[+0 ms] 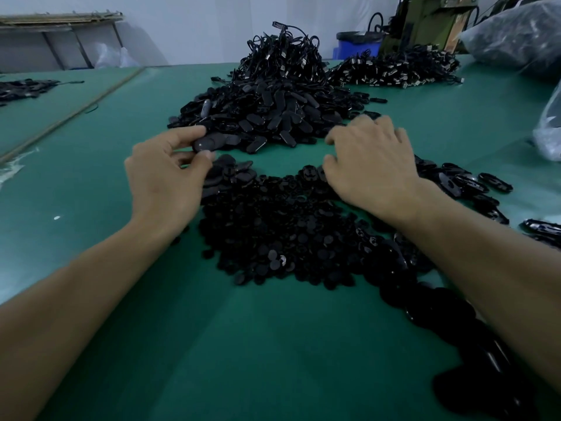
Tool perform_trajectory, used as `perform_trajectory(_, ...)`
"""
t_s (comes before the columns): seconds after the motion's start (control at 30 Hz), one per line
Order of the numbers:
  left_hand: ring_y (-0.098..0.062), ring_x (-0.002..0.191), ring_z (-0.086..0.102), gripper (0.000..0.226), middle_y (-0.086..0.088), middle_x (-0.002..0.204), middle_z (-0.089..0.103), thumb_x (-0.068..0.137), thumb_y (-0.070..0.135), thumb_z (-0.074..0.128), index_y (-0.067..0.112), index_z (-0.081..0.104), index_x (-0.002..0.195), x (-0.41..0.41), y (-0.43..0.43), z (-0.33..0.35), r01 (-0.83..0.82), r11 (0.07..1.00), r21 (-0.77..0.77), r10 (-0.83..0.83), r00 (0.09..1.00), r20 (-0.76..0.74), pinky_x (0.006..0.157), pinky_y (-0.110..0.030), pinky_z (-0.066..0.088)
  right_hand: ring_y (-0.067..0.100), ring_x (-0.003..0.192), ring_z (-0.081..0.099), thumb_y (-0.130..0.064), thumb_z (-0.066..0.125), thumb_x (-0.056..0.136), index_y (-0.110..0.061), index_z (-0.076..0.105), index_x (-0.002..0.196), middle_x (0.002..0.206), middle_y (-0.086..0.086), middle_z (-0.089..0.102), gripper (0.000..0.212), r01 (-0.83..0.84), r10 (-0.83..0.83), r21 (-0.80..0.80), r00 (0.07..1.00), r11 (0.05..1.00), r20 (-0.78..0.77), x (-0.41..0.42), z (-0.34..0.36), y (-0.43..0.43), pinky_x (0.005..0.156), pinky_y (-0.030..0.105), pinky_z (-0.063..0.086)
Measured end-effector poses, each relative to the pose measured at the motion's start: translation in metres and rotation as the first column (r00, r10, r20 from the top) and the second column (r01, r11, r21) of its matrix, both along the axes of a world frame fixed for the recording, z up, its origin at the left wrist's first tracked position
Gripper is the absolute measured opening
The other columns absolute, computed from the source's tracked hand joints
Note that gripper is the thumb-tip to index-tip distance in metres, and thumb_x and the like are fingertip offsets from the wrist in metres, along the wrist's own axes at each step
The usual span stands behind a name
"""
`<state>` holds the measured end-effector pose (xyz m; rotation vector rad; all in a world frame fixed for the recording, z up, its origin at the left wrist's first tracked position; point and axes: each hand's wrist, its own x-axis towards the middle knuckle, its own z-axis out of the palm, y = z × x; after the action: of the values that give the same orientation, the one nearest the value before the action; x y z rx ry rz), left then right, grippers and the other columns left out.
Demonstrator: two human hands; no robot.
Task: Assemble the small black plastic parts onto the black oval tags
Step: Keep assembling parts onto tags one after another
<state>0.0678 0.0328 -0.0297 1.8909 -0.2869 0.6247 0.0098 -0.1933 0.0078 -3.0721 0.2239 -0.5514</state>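
Over table, left hand pinches oval tag, long axis crosswise

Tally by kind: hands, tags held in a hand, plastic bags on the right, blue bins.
Hands: 2 (left hand, right hand)
Held tag: 1
Bags on the right: 2
Blue bin: 1
Total: 6

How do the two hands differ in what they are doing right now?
The left hand pinches a black oval tag between thumb and fingers; the right hand shows only its back, fingers curled downward, so any hold is hidden. The left hand is turned sideways; the right hand lies palm down. Both are between the tall tag heap and the flat spread of small parts on the green table.
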Motion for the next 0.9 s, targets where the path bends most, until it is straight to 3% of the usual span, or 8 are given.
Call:
perform_trajectory(0.1, -0.003, 0.088, 0.073, 0.036, 0.006, 0.106, 0.074, 0.091, 0.009, 0.071, 0.02, 0.069, 0.125, 0.006, 0.003, -0.002, -0.04, 0.997, 0.068, 0.042, 0.999, -0.03, 0.09, -0.025, 0.058, 0.041, 0.123, 0.043, -0.037, 0.044, 0.098, -0.01, 0.056, 0.108, 0.123, 0.02, 0.054, 0.031, 0.113, -0.115, -0.023, 0.978, 0.993, -0.172, -0.004, 0.0, -0.005, 0.103, 0.049, 0.032)
perform_trajectory(0.17, 0.002, 0.086, 0.068, 0.035, 0.008, 0.101, 0.071, 0.091, 0.011, 0.072, 0.017, 0.07, 0.125, 0.009, 0.005, -0.004, -0.066, 0.988, 0.142, 0.07, 0.997, -0.029, 0.09, -0.018, 0.054, 0.04, 0.118, 0.045, -0.035, 0.045, 0.098, -0.011, 0.052, 0.096, 0.109, 0.018, 0.056, 0.025, 0.108, -0.109, -0.017, 0.977, 0.994, -0.181, -0.004, 0.0, -0.008, 0.101, 0.049, 0.033)
perform_trajectory(0.3, 0.01, 0.078, 0.059, 0.025, 0.022, 0.082, 0.061, 0.092, 0.016, 0.072, 0.016, 0.074, 0.117, 0.012, 0.008, -0.007, -0.088, 0.958, 0.272, 0.107, 0.993, -0.053, 0.076, -0.002, 0.041, 0.035, 0.107, 0.05, -0.021, 0.053, 0.095, -0.015, 0.063, 0.108, 0.094, 0.01, 0.053, 0.018, 0.075, -0.074, 0.009, 0.991, 0.997, -0.116, 0.0, 0.0, -0.011, 0.088, 0.044, 0.031)
perform_trajectory(0.43, 0.014, 0.068, 0.059, 0.018, 0.025, 0.075, 0.059, 0.091, 0.017, 0.074, 0.015, 0.077, 0.109, 0.013, 0.01, -0.008, -0.088, 0.951, 0.295, 0.124, 0.987, -0.105, 0.068, 0.002, 0.041, 0.036, 0.112, 0.05, -0.019, 0.058, 0.094, -0.017, 0.062, 0.109, 0.108, 0.012, 0.061, 0.015, 0.069, -0.064, 0.036, 0.992, 0.997, -0.11, 0.003, -0.001, -0.012, 0.094, 0.044, 0.034)
perform_trajectory(0.57, -0.003, 0.082, 0.063, 0.031, 0.014, 0.085, 0.065, 0.091, 0.027, 0.073, 0.014, 0.073, 0.119, 0.014, 0.011, -0.009, -0.105, 0.945, 0.311, 0.158, 0.976, -0.15, 0.086, -0.017, 0.046, 0.035, 0.113, 0.049, -0.016, 0.058, 0.092, -0.015, 0.062, 0.102, 0.109, 0.01, 0.06, 0.011, 0.032, -0.028, 0.075, 0.998, 0.997, -0.048, 0.004, 0.0, -0.011, 0.093, 0.043, 0.035)
perform_trajectory(0.7, -0.019, 0.105, 0.062, 0.042, 0.004, 0.116, 0.067, 0.092, 0.034, 0.069, 0.018, 0.066, 0.131, 0.013, 0.01, -0.009, -0.14, 0.93, 0.341, 0.185, 0.977, -0.104, 0.097, -0.03, 0.046, 0.031, 0.095, 0.056, -0.015, 0.05, 0.094, -0.014, 0.055, 0.101, 0.1, 0.008, 0.058, 0.009, -0.099, 0.083, 0.187, 0.993, 0.977, 0.09, 0.005, 0.004, -0.008, 0.073, 0.037, 0.04)
perform_trajectory(0.8, 0.0, 0.085, 0.056, 0.021, 0.012, 0.101, 0.068, 0.093, 0.034, 0.067, 0.03, 0.071, 0.113, 0.004, 0.004, -0.005, -0.132, 0.931, 0.339, 0.136, 0.991, 0.014, 0.078, -0.007, 0.038, 0.029, 0.081, 0.058, -0.017, 0.048, 0.095, -0.016, 0.051, 0.099, 0.093, 0.009, 0.058, 0.005, -0.198, 0.157, 0.348, 0.977, 0.917, 0.141, 0.006, 0.003, -0.003, 0.065, 0.042, 0.05)
perform_trajectory(0.9, 0.007, 0.066, 0.061, 0.007, 0.025, 0.073, 0.065, 0.093, 0.031, 0.068, 0.038, 0.07, 0.09, -0.012, -0.011, 0.003, -0.016, 0.964, 0.266, -0.009, 0.996, 0.092, 0.061, -0.002, 0.04, 0.023, 0.078, 0.06, -0.017, 0.055, 0.092, -0.014, 0.055, 0.093, 0.085, 0.005, 0.062, 0.003, -0.301, 0.23, 0.395, 0.948, 0.868, 0.219, 0.008, -0.001, -0.002, 0.073, 0.043, 0.054)
